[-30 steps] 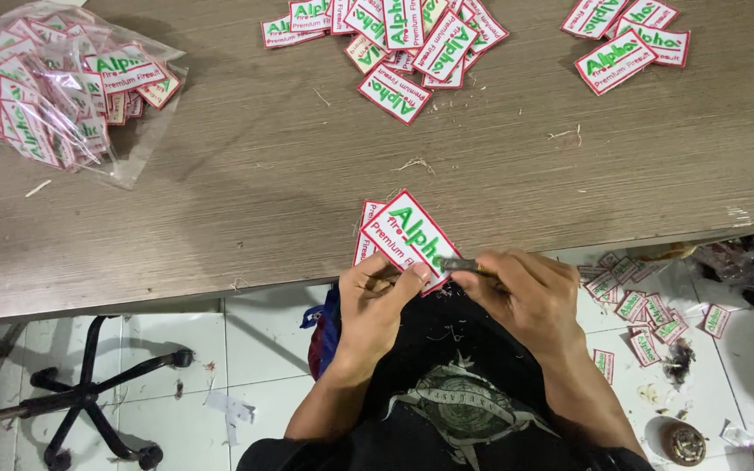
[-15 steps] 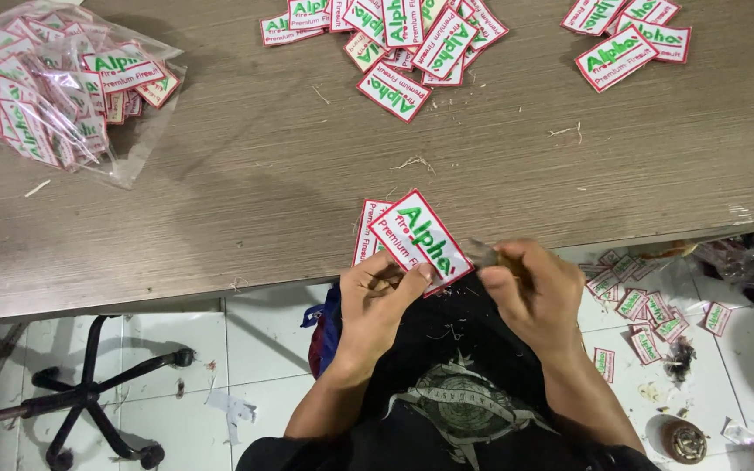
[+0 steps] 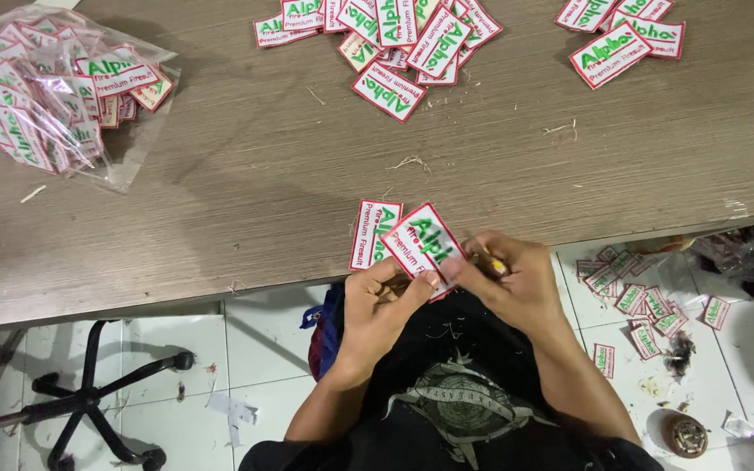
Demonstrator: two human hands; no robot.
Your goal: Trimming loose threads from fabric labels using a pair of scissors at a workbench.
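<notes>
At the near edge of the wooden surface, my left hand pinches a white patch with red border and green lettering, its grip clenched on the patch's lower corner. My right hand, just beside it, is closed on a small tool at the patch's right edge; what kind, I cannot tell. A second patch lies behind. A clear bag of patches sits far left, loose piles at the far edge.
</notes>
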